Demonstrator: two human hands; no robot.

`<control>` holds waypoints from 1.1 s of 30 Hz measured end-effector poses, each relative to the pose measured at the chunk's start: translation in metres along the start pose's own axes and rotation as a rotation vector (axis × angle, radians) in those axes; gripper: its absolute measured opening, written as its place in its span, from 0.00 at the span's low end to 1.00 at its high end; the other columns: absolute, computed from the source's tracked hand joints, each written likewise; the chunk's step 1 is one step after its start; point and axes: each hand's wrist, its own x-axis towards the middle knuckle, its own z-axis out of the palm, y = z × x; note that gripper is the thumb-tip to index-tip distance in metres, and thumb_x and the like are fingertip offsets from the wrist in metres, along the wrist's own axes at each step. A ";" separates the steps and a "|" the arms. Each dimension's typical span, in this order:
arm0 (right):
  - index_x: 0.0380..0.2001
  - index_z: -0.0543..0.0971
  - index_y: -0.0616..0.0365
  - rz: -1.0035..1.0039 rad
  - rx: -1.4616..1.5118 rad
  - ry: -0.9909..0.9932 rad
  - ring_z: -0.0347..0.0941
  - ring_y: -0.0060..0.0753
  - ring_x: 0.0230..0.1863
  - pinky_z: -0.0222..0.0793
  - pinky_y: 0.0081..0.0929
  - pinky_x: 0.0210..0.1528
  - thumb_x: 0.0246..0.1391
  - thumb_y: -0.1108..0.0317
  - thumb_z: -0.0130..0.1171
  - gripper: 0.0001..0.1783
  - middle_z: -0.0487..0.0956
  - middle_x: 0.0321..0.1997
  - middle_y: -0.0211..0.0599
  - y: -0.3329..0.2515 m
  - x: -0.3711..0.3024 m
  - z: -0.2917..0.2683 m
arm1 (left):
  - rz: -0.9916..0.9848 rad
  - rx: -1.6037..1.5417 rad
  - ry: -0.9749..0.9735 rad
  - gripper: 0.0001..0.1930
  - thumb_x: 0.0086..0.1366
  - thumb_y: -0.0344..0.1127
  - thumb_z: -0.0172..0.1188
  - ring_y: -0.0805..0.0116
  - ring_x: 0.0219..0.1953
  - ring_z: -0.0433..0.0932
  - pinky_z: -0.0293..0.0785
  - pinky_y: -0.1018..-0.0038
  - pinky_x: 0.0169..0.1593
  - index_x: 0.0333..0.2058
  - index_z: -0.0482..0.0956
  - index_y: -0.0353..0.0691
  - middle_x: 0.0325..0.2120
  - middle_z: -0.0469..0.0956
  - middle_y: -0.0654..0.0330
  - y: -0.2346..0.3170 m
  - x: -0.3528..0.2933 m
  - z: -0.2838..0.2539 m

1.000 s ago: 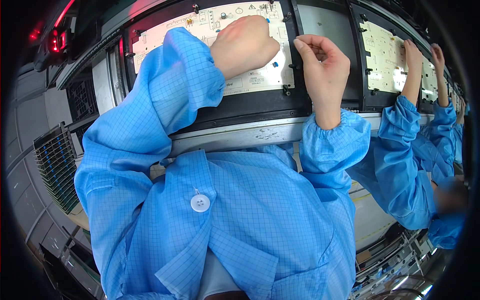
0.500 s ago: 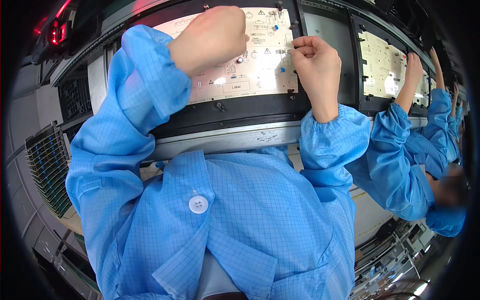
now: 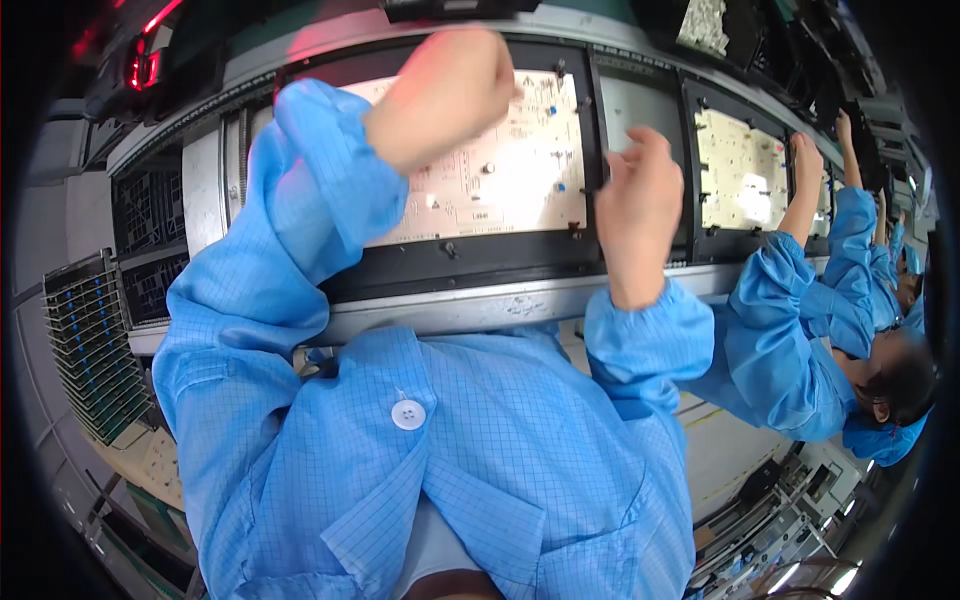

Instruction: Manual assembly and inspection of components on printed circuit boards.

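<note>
A pale printed circuit board (image 3: 478,195) lies in a black carrier frame (image 3: 520,250). Small parts stand on it, among them blue ones near its right side and a round one (image 3: 488,169) at its middle. My left hand (image 3: 450,95) hovers over the board's upper left, back toward me, fingers curled under; whatever is in them is hidden. Beside the carrier's right edge my right hand (image 3: 642,195) is raised with bent fingers. Motion blurs its fingertips, so I cannot make out a grip or anything in it.
A metal rail (image 3: 480,305) runs along the near side of the line. To the right, a co-worker's hand (image 3: 806,165) is beside a second board (image 3: 742,175) in its own black frame. A rack of stacked boards (image 3: 95,345) stands at left. Red lights (image 3: 150,68) glow at the far left.
My right hand has left the board's right edge, where its fingertips were pinched, and come toward me. My left hand stays over the board. The whole view has shifted, with the board lower.
</note>
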 end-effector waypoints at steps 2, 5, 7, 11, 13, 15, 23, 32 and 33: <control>0.47 0.75 0.64 0.074 0.120 0.027 0.75 0.39 0.32 0.71 0.32 0.36 0.59 0.78 0.57 0.12 0.78 0.32 0.43 -0.002 -0.002 -0.017 | -0.037 -0.108 0.250 0.11 0.63 0.36 0.61 0.62 0.24 0.80 0.74 0.66 0.30 0.37 0.82 0.31 0.22 0.79 0.46 0.011 0.020 -0.039; 0.46 0.76 0.64 0.070 0.230 0.026 0.72 0.28 0.31 0.71 0.25 0.36 0.62 0.76 0.56 0.10 0.77 0.33 0.39 0.005 -0.010 -0.023 | -0.078 0.152 0.424 0.18 0.60 0.28 0.65 0.60 0.38 0.81 0.76 0.66 0.47 0.49 0.80 0.29 0.37 0.84 0.51 0.013 0.029 -0.082; 0.45 0.76 0.64 0.105 0.283 -0.041 0.72 0.25 0.32 0.71 0.24 0.37 0.64 0.75 0.56 0.08 0.78 0.34 0.37 0.010 -0.025 -0.023 | 0.004 0.089 0.482 0.13 0.64 0.36 0.56 0.49 0.32 0.80 0.74 0.60 0.37 0.39 0.80 0.31 0.29 0.80 0.41 -0.021 -0.003 -0.091; 0.42 0.78 0.64 0.202 0.449 0.013 0.72 0.22 0.33 0.70 0.22 0.39 0.64 0.74 0.55 0.06 0.79 0.34 0.34 -0.001 -0.058 -0.020 | -0.493 0.494 0.213 0.13 0.59 0.30 0.49 0.36 0.41 0.78 0.73 0.52 0.46 0.35 0.77 0.23 0.32 0.78 0.33 -0.057 -0.141 -0.092; 0.41 0.78 0.64 0.129 0.560 -0.035 0.74 0.23 0.34 0.70 0.21 0.40 0.64 0.75 0.55 0.06 0.79 0.35 0.34 -0.024 -0.066 -0.013 | -0.692 0.523 0.012 0.13 0.58 0.28 0.47 0.33 0.42 0.77 0.72 0.51 0.48 0.35 0.76 0.22 0.32 0.78 0.31 -0.081 -0.173 -0.080; 0.39 0.78 0.64 0.014 0.677 -0.146 0.75 0.24 0.35 0.70 0.21 0.40 0.62 0.76 0.56 0.05 0.79 0.34 0.37 -0.059 -0.069 -0.014 | -0.591 0.244 0.061 0.14 0.57 0.25 0.47 0.32 0.43 0.77 0.71 0.51 0.50 0.37 0.77 0.23 0.35 0.78 0.30 -0.094 -0.183 -0.063; 0.42 0.77 0.61 -0.347 0.978 -0.359 0.76 0.52 0.39 0.73 0.41 0.40 0.56 0.77 0.57 0.09 0.79 0.38 0.47 -0.222 -0.106 0.029 | -0.199 0.286 -0.006 0.30 0.62 0.25 0.47 0.25 0.63 0.60 0.69 0.43 0.57 0.65 0.66 0.40 0.68 0.56 0.36 -0.141 -0.206 -0.055; 0.57 0.72 0.59 -0.375 1.214 -0.982 0.76 0.23 0.36 0.71 0.20 0.42 0.63 0.80 0.50 0.19 0.80 0.48 0.34 -0.251 -0.120 0.046 | -0.569 0.192 1.429 0.21 0.74 0.23 0.38 0.64 0.42 0.84 0.71 0.69 0.60 0.64 0.65 0.30 0.68 0.62 0.49 0.060 -0.421 -0.135; 0.63 0.67 0.57 -0.384 1.279 -1.149 0.76 0.28 0.47 0.71 0.22 0.48 0.63 0.80 0.47 0.25 0.74 0.59 0.38 -0.250 -0.124 0.053 | -0.635 0.372 1.580 0.21 0.74 0.23 0.40 0.64 0.43 0.84 0.72 0.69 0.59 0.64 0.64 0.31 0.68 0.62 0.49 0.083 -0.456 -0.129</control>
